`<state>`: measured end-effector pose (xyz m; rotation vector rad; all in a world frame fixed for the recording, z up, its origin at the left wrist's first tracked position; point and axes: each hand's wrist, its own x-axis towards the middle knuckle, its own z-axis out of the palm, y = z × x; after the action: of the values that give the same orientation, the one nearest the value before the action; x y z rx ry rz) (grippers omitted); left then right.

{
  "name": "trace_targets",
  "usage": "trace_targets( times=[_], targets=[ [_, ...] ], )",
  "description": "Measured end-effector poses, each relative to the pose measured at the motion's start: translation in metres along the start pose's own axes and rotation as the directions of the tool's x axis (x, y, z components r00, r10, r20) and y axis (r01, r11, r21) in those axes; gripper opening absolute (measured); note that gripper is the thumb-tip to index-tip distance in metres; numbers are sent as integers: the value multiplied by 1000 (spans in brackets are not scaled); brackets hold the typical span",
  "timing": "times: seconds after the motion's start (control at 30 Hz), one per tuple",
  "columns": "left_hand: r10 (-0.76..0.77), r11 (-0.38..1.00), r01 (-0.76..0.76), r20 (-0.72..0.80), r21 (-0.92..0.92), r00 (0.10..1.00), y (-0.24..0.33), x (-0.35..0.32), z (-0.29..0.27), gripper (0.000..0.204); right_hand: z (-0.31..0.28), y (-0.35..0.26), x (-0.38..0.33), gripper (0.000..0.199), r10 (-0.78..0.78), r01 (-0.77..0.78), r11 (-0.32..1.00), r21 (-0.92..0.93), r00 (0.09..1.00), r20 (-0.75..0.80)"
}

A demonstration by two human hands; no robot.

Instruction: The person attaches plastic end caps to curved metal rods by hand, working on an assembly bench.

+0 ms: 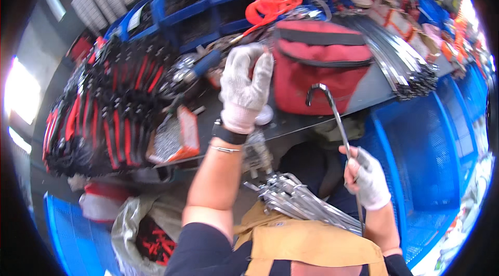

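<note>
My right hand [368,178], in a pale glove with bare fingertips, is closed around a thin metal rod [339,120] with a dark hooked top end. The rod stands nearly upright, its hook in front of the red zippered bag [319,81] on the bench. My left hand [245,83], also gloved, is raised over the bench just left of the bag. Its fingers curl toward the thumb in a pinch; anything between the tips is too small to make out. Across my lap, on a tan apron [312,239], rests a bundle of metal rods [306,200].
Black and red parts [112,104] are heaped on the bench's left, beside an open box of small metal pieces [176,138]. Blue bins [182,3] line the back, with an orange coiled hose [278,1] in front. More rods [403,58] lie right; a blue crate [421,146] stands below.
</note>
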<state>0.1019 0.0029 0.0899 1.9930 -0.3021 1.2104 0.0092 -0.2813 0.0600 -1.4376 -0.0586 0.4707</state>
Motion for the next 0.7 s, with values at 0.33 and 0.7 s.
trace_targets(
  times=[0.33, 0.7],
  targets=[
    [410, 688, -688, 659, 231, 631, 4, 53, 46, 40, -218, -236, 105, 31, -706, 593, 665, -454, 302, -640],
    [270, 799, -511, 571, 316, 775, -44, 49, 114, 40, -257, -139, 303, 26, 72, 550, 503, 667, 742, -666]
  ],
)
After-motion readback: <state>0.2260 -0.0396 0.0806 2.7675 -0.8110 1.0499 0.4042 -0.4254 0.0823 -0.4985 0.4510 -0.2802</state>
